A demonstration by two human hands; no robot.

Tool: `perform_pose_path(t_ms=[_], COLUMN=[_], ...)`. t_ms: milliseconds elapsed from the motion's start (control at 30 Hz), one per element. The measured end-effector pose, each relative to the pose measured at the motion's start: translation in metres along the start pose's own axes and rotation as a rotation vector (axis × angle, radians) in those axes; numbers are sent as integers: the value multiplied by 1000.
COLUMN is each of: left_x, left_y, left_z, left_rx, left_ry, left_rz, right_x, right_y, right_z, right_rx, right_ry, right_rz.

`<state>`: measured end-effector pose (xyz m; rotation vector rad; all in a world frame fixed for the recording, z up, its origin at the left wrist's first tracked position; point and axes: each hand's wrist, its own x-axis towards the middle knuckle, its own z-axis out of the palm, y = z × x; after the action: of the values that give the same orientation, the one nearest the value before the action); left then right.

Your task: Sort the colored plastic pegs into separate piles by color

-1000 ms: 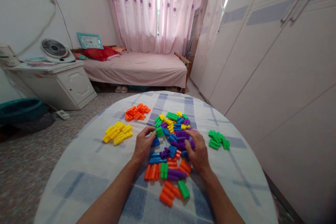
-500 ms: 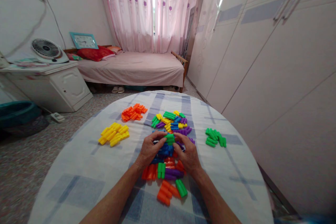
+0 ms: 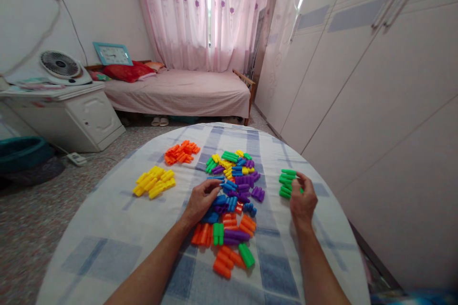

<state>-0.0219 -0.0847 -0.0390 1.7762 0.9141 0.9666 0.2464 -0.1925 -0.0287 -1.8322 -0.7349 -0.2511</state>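
Several green plastic building blocks (image 3: 285,190), ribbed like joined tubes, lie in a small pile on the right of the table. My right hand (image 3: 304,196) is over that pile, its fingers curled and closed at a green block (image 3: 288,172) on the far side. My left hand (image 3: 203,200) hovers at the left edge of the mixed heap, holding nothing, thumb and fingers slightly apart. Its fingertips are beside a blue block (image 3: 229,186); whether they touch is unclear. Purple blocks (image 3: 245,180), orange blocks (image 3: 222,267) and other colours fill the middle heap.
A yellow pile (image 3: 153,182) and an orange pile (image 3: 182,152) sit on the left of the round table with a checked cloth (image 3: 103,252). Beyond it are a bed (image 3: 186,90), a cabinet with a fan (image 3: 60,64), and a wardrobe (image 3: 358,105) along the right.
My right hand has moved right from the middle heap to the green pile, bringing the green block there. My left hand has let go of that block and stays by the heap.
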Motion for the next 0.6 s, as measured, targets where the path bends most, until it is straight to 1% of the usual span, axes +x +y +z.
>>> perform_pose_path(t_ms=[100, 200, 400, 600], left_x=[1, 0, -1, -3], left_y=[-4, -5, -4, -1], left_z=[-3, -5, -8, -9], left_rx=[-20, -19, -7, 36], left_ry=[17, 21, 30, 27], left_rz=[-37, -69, -64, -34], right_x=[13, 16, 12, 12], right_y=[26, 41, 48, 48], right_z=[-8, -9, -3, -1], right_rx=[-189, -302, -370, -349], right_ry=[60, 51, 44, 53], right_rz=[132, 210, 239, 186])
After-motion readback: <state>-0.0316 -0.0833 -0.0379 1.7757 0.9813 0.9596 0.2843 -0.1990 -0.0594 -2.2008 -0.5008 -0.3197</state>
